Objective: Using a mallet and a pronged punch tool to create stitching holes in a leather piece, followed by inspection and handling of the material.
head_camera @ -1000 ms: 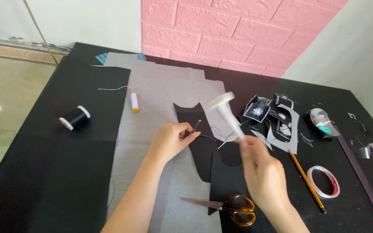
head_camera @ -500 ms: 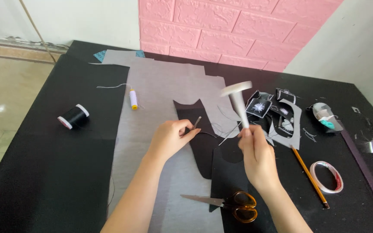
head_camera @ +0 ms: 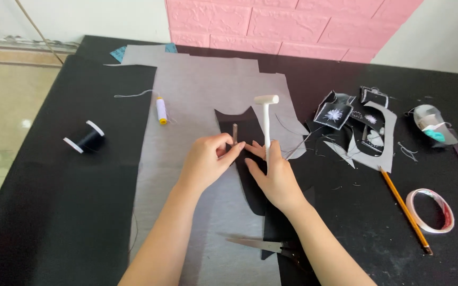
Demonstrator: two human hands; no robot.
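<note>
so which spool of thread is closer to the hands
The white spool with the yellow end, lying on the grey fabric. The black spool sits farther left on the black cloth.

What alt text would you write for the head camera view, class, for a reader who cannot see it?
A left hand pinches a small metal punch upright on black fabric while the right hand grips a white mallet. Grey fabric, scissors, a pencil and tape lie on the black table.
</note>
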